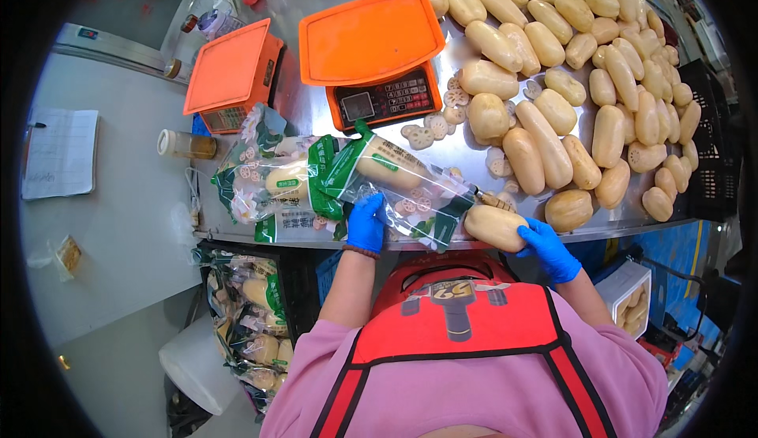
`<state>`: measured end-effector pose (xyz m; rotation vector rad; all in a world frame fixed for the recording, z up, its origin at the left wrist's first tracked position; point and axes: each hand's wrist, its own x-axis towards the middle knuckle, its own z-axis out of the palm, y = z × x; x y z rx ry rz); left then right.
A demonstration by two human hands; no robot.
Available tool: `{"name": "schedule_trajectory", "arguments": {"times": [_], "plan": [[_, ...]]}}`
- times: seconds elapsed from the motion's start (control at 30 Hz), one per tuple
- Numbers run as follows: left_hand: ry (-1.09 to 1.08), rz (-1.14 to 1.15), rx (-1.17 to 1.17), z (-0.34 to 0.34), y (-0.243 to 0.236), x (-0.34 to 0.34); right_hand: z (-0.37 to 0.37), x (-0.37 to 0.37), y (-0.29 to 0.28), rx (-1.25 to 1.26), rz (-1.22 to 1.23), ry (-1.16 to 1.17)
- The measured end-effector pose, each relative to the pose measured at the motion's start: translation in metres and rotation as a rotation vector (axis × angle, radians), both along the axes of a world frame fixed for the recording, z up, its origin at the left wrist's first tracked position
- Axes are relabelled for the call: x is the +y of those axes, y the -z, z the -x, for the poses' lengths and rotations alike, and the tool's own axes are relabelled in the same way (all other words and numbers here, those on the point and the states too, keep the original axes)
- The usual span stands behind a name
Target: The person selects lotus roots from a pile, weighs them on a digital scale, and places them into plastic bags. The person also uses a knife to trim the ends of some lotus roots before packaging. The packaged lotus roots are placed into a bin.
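Observation:
In a blue glove, my right hand point(551, 250) grips one end of a pale lotus root point(495, 228) at the table's front edge. The root's other end is close to the mouth of a clear plastic bag with green print point(410, 193). My gloved left hand point(366, 223) is closed on the near side of that bag, and a lotus root point(385, 163) shows inside it. Further left, another printed bag point(286, 179) lies with a root in it, partly under the first bag.
A large heap of lotus roots point(545, 43) covers the table's right side, with cut slices point(433, 127) beside it. Two orange scales point(371, 39) point(229, 67) stand at the back left. A black crate point(294, 288) of filled bags sits below the table's left edge.

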<state>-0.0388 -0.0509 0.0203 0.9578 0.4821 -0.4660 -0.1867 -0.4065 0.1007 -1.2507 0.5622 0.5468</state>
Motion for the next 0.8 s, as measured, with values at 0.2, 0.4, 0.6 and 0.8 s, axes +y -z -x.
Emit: {"name": "schedule_trajectory", "arguments": {"times": [0.2, 0.4, 0.6, 0.8], "plan": [[0.051, -0.022, -0.052, -0.025, -0.044, -0.031, -0.006, 0.033, 0.005, -0.081, -0.464, 0.361], [0.179, -0.029, 0.139, -0.024, -0.061, -0.045, -0.022, 0.058, 0.019, -0.176, -0.448, 0.224], [0.563, -0.088, 0.137, 0.017, -0.064, -0.045, -0.059, 0.081, 0.027, -0.255, -0.156, 0.001], [0.779, -0.207, 0.034, 0.029, -0.056, -0.018, -0.098, 0.120, 0.064, -0.646, 0.187, -0.341]]}}
